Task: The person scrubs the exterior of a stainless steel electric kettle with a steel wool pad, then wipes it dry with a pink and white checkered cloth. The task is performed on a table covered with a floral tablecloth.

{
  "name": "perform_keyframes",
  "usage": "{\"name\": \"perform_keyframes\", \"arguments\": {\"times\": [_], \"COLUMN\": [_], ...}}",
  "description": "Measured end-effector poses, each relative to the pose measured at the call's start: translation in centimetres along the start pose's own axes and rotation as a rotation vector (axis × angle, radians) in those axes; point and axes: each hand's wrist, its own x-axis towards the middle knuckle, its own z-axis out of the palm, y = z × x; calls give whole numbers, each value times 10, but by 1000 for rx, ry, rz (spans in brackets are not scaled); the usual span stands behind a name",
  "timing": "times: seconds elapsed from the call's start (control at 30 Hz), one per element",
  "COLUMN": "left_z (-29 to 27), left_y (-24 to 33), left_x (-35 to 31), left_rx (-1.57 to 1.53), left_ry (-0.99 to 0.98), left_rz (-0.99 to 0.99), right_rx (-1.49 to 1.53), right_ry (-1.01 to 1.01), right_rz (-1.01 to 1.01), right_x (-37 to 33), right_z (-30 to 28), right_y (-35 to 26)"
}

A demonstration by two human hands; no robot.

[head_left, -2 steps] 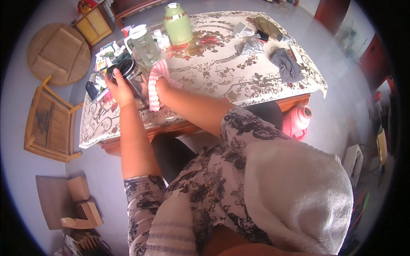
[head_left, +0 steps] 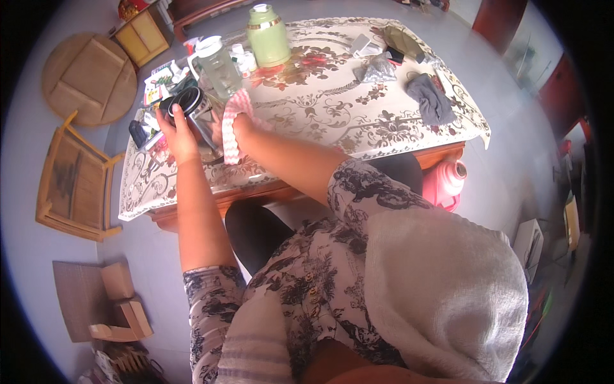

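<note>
My left hand (head_left: 180, 137) grips the near left side of a shiny silver vessel with a black rim (head_left: 205, 120), which looks like an electric kettle. It is tilted, and its open top faces up toward me. A pink-and-white wavy-striped cloth (head_left: 230, 144) hangs from my right hand (head_left: 240, 128), whose fingers lie against the vessel's right side and are partly hidden by the cloth. Just behind the vessel stands a clear water jug (head_left: 219, 72) with a white lid and handle.
On the patterned tablecloth (head_left: 307, 105) are a green thermos (head_left: 268, 38), small white bottles (head_left: 243, 61), a clear plastic bag (head_left: 377, 68) and a dark grey cloth (head_left: 430, 99). Packets crowd the table's left end. A pink thermos (head_left: 445, 182) stands by the table; a wooden chair (head_left: 77, 182) is at left.
Almost nothing differs. The whole view shifts slightly, while both hands keep their places on the vessel and the cloth.
</note>
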Motion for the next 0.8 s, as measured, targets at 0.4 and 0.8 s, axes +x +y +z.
{"name": "perform_keyframes", "arguments": {"times": [0.4, 0.8], "left_z": [-57, -68], "left_y": [-47, -45], "left_x": [-64, -96], "left_rx": [465, 452], "left_ry": [-60, -58], "left_rz": [212, 244], "right_rx": [382, -710], "right_ry": [-1303, -399], "right_rz": [566, -200], "right_x": [-32, -259], "right_z": [-65, -124], "right_y": [19, -143]}}
